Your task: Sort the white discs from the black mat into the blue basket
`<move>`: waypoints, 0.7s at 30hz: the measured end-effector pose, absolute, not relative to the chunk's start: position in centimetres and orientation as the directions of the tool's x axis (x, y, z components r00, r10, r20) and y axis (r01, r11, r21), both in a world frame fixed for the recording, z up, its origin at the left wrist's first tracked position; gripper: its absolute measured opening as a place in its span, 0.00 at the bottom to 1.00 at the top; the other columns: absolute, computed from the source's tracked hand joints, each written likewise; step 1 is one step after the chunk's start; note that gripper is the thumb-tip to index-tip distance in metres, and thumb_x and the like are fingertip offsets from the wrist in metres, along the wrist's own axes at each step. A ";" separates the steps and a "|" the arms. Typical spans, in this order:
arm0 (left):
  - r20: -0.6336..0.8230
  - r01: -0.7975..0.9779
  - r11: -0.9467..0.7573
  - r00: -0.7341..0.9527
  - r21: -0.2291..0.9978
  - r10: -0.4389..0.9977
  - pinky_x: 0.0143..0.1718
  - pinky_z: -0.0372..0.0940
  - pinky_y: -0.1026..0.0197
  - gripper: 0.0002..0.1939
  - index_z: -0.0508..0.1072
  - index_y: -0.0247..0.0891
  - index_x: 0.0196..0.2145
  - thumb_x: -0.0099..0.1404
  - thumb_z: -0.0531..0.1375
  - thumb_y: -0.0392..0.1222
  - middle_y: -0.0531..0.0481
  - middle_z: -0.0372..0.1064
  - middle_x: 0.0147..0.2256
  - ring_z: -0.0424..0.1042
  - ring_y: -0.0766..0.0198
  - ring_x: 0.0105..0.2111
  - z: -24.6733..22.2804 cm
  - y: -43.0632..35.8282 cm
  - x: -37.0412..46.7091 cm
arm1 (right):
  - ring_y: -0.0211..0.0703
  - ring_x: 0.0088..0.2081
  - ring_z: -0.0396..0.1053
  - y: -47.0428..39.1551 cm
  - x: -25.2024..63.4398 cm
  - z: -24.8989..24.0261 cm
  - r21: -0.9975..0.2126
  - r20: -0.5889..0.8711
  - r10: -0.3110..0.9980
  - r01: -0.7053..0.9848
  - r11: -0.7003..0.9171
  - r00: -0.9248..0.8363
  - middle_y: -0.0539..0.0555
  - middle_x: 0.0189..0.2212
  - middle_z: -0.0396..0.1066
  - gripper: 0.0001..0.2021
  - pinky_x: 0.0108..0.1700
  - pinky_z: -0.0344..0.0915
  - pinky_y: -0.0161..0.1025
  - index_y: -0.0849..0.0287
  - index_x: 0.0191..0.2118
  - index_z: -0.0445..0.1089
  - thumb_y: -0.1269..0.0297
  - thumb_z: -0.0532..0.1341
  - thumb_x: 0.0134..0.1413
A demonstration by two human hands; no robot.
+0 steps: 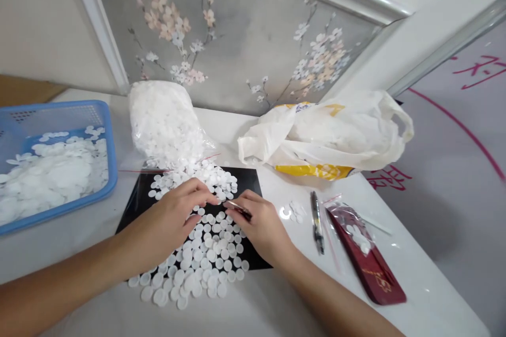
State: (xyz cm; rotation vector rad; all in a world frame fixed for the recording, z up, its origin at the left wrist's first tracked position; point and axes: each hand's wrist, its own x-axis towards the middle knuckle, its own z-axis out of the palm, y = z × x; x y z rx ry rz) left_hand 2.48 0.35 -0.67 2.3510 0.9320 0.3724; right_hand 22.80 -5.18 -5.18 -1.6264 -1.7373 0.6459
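White discs lie over the black mat and worktop, mostly on the near side of the left grip and right grip, neither clearly nearer; round, they show no long axis. The right grip clasps a slim tool pointing toward the left grip; whether that pinches a disc cannot be told.

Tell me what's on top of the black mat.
Loose white discs lie on the mat, some spilling past its near edge. The left hand and right hand hide whatever lies beneath them.
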 end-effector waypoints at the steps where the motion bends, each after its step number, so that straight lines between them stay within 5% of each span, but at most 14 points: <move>1: 0.031 0.534 -0.591 0.726 0.605 0.687 0.25 0.60 0.65 0.17 0.71 0.45 0.46 0.65 0.50 0.31 0.52 0.67 0.46 0.66 0.70 0.24 -0.6 0.2 2.4 | 0.41 0.32 0.71 -5.1 22.7 -5.3 -0.707 0.127 0.991 0.698 0.115 -0.036 0.51 0.31 0.70 0.07 0.35 0.66 0.37 0.56 0.38 0.77 0.70 0.62 0.56; 4: -0.007 0.548 -0.568 0.724 0.614 0.690 0.31 0.63 0.63 0.13 0.71 0.44 0.45 0.66 0.52 0.35 0.52 0.68 0.45 0.70 0.66 0.30 -0.7 -0.1 2.7 | 0.41 0.32 0.71 -4.9 22.3 -5.5 -0.665 0.096 0.993 0.738 0.113 -0.066 0.51 0.32 0.69 0.06 0.34 0.66 0.37 0.55 0.37 0.77 0.71 0.63 0.55; 9: -0.054 0.539 -0.515 0.724 0.666 0.688 0.45 0.63 0.57 0.12 0.71 0.42 0.42 0.63 0.54 0.32 0.50 0.72 0.44 0.70 0.56 0.45 -0.8 1.0 3.8 | 0.36 0.27 0.64 -4.8 22.1 -5.0 -0.767 0.063 0.998 0.639 0.058 -0.016 0.48 0.30 0.65 0.05 0.28 0.60 0.33 0.57 0.28 0.72 0.75 0.62 0.49; 17: -0.263 0.320 0.039 0.698 0.947 0.666 0.41 0.68 0.56 0.13 0.69 0.41 0.45 0.69 0.48 0.40 0.49 0.74 0.36 0.74 0.60 0.39 -0.1 -0.1 5.2 | 0.34 0.22 0.52 -5.6 22.2 -2.5 -0.957 -0.149 0.984 0.237 -0.168 0.097 0.44 0.19 0.57 0.10 0.24 0.51 0.33 0.58 0.25 0.66 0.59 0.60 0.52; 21: -0.151 0.395 -0.115 0.582 0.911 0.799 0.40 0.66 0.59 0.10 0.72 0.42 0.41 0.68 0.52 0.43 0.50 0.73 0.38 0.72 0.60 0.39 -0.4 0.5 4.6 | 0.37 0.25 0.60 -5.9 23.0 -3.2 -0.930 -0.057 0.988 0.353 -0.103 0.140 0.47 0.23 0.66 0.08 0.28 0.57 0.34 0.58 0.32 0.70 0.60 0.58 0.55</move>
